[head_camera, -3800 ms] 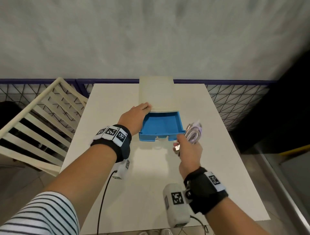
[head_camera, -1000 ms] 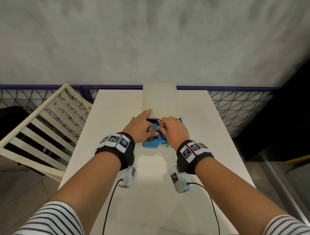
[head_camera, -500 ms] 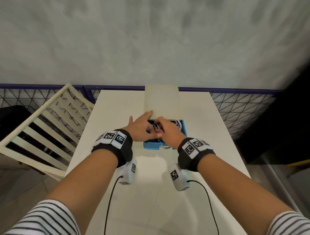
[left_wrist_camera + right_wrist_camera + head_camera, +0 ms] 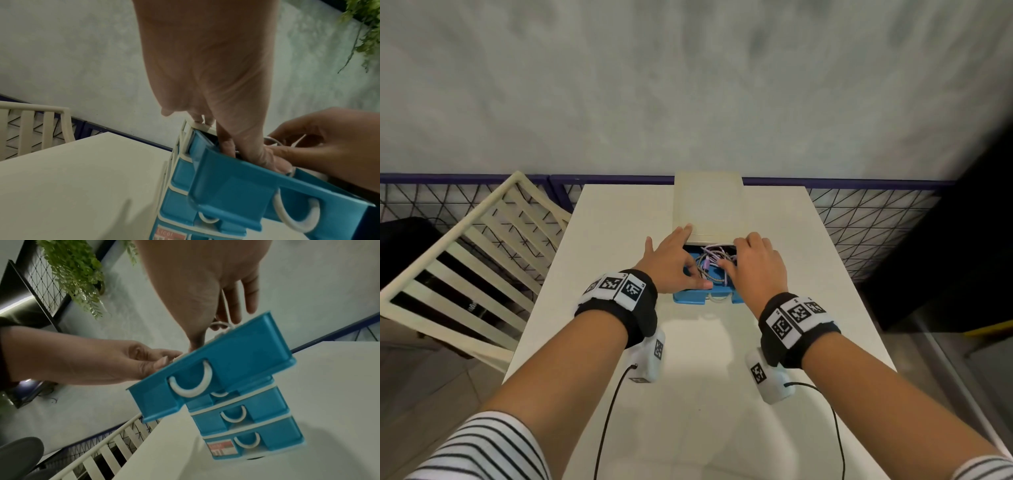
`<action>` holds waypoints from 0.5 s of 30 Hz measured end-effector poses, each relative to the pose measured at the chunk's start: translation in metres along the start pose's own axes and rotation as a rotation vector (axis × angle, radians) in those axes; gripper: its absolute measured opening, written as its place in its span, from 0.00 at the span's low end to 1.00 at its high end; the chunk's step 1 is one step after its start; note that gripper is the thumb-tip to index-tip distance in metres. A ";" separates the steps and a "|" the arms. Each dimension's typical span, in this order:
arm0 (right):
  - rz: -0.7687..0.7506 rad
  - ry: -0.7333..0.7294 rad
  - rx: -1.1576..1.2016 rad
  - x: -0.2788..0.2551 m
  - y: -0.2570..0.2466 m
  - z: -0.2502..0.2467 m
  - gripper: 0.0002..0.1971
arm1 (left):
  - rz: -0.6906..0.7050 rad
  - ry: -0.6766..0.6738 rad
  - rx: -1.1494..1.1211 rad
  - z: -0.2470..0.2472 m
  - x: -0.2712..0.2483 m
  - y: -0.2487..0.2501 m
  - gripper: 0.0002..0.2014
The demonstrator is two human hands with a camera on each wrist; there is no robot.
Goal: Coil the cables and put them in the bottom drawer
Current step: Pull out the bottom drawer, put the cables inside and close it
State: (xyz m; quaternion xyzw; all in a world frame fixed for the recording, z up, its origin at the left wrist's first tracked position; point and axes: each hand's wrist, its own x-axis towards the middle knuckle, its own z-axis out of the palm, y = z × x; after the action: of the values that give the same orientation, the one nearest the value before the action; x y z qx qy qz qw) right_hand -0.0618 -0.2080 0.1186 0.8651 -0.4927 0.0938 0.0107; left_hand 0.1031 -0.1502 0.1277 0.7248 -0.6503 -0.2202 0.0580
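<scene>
Both hands reached into the open blue drawer (image 4: 690, 297), left hand (image 4: 671, 260) and right hand (image 4: 755, 263) pressing coiled cables (image 4: 710, 265) down, fingers loose, grasping nothing firmly.

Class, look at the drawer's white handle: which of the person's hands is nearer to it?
Left. The left hand has its thumb at the front wall just above the white handle; the right hand reaches deeper among the cables.

Both hands (image 4: 674, 262) (image 4: 756, 265) forward, side by side, fingers (image 4: 265, 155) downturned.

Glossy blue plastic drawer (image 4: 236, 356) (white handles); braided fabric cable (image 4: 703, 265).
</scene>
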 end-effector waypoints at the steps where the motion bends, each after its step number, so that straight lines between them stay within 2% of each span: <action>1: -0.021 -0.016 0.013 -0.001 0.000 -0.001 0.19 | -0.001 0.002 0.007 0.000 0.000 0.000 0.18; 3: -0.073 -0.071 0.009 -0.004 -0.003 -0.002 0.11 | 0.002 0.024 0.030 0.002 0.000 -0.001 0.18; 7: -0.158 -0.179 0.013 -0.005 -0.023 -0.001 0.09 | 0.007 0.111 0.023 0.006 0.002 0.003 0.15; 11: -0.081 -0.240 0.092 0.009 -0.036 0.000 0.08 | 0.024 0.080 -0.007 0.003 0.001 0.001 0.11; 13: -0.051 -0.246 0.131 0.015 -0.038 0.002 0.08 | 0.036 0.034 -0.045 -0.002 0.000 -0.003 0.16; 15: -0.031 -0.242 0.154 0.020 -0.040 0.004 0.09 | 0.043 -0.020 -0.045 -0.007 -0.001 -0.004 0.27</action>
State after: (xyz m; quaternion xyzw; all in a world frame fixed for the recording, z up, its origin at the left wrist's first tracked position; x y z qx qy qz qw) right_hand -0.0174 -0.2051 0.1212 0.8759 -0.4682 0.0261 -0.1135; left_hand 0.1092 -0.1500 0.1329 0.7068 -0.6612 -0.2409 0.0727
